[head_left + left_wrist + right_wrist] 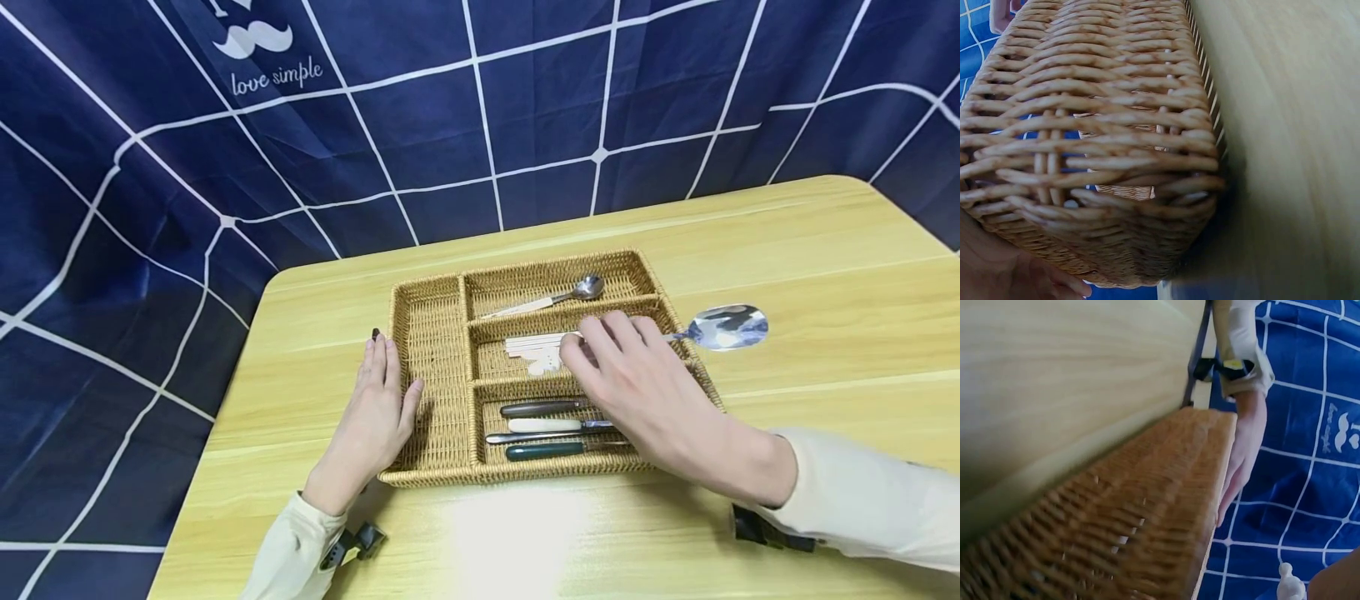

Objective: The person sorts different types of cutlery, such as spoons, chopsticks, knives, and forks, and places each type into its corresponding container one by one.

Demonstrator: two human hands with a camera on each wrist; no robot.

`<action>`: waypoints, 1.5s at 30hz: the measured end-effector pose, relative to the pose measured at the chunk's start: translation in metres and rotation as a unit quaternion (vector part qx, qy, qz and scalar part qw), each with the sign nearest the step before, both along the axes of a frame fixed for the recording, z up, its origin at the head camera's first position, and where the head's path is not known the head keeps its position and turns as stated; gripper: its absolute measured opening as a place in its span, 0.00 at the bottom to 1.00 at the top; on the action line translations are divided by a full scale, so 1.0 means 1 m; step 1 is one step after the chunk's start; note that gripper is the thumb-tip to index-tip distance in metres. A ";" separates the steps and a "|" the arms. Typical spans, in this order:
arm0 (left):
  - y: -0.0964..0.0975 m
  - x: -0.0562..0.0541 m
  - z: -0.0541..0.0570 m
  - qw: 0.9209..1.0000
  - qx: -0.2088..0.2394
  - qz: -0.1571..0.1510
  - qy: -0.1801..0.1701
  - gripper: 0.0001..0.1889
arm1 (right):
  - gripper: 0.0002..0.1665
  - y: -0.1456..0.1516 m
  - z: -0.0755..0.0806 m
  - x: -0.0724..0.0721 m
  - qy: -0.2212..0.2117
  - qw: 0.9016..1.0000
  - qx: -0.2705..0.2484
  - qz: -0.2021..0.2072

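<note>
A woven wicker cutlery tray (433, 392) with several compartments lies on the table. My left hand (378, 408) rests along its left rim, fingers straight, thumb over the edge; in the left wrist view, part of that hand (1016, 269) shows beside the weave. Above the middle compartment, my right hand (652, 392) grips a metal spoon (727, 327) by its handle, the bowl pointing right past the tray's rim. The fingers hide most of the handle. Beneath this hand lie white-handled utensils (528, 343). A white knobbed end (1290, 587) shows near the right hand in the right wrist view.
The back compartment holds a white-handled spoon (587, 287). In the front one lie several knives, among them a green-handled one (543, 451) and a dark-handled one (540, 408). The wooden table (840, 333) extends around the tray, with a blue checked curtain (540, 108) behind.
</note>
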State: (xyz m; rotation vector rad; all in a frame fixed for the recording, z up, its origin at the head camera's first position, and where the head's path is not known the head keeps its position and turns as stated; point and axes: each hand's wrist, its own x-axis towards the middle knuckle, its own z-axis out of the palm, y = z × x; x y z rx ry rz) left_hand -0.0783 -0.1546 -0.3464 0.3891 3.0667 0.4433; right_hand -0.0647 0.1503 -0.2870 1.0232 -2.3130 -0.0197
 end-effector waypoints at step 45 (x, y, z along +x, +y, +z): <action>0.001 0.002 -0.004 1.000 -0.004 0.007 0.006 0.38 | 0.26 -0.003 0.013 -0.057 -0.052 0.998 0.030 -0.020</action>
